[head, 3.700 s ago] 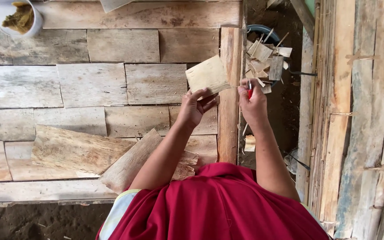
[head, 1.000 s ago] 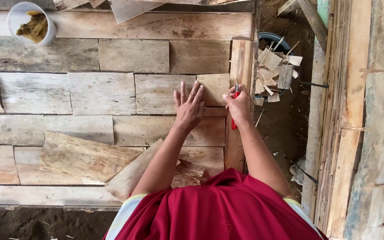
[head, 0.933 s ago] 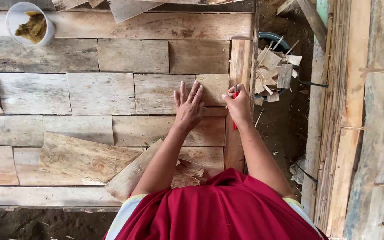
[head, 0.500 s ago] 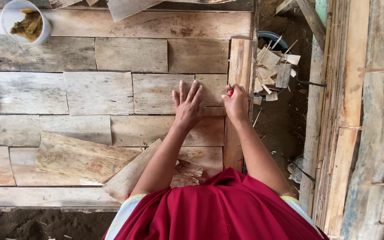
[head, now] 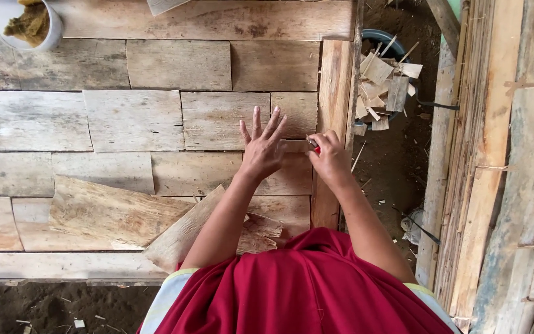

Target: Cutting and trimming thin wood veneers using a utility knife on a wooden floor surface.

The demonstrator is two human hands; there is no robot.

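My left hand lies flat, fingers spread, on a small pale wood piece set into a patchwork of weathered wood tiles. My right hand is closed around a small red-handled tool, whose tip sits at the lower edge of that piece, beside the upright wooden strip at the panel's right border. Two loose wood slabs lie on the tiles near my left arm.
A white cup of brownish stuff stands at the top left. A dark bucket full of wood offcuts sits on the dirt to the right. Long planks run along the right side.
The wood piece held up earlier now lies in the gap at the panel's right end. My left hand presses on it and my right hand has shifted the tool slightly left.
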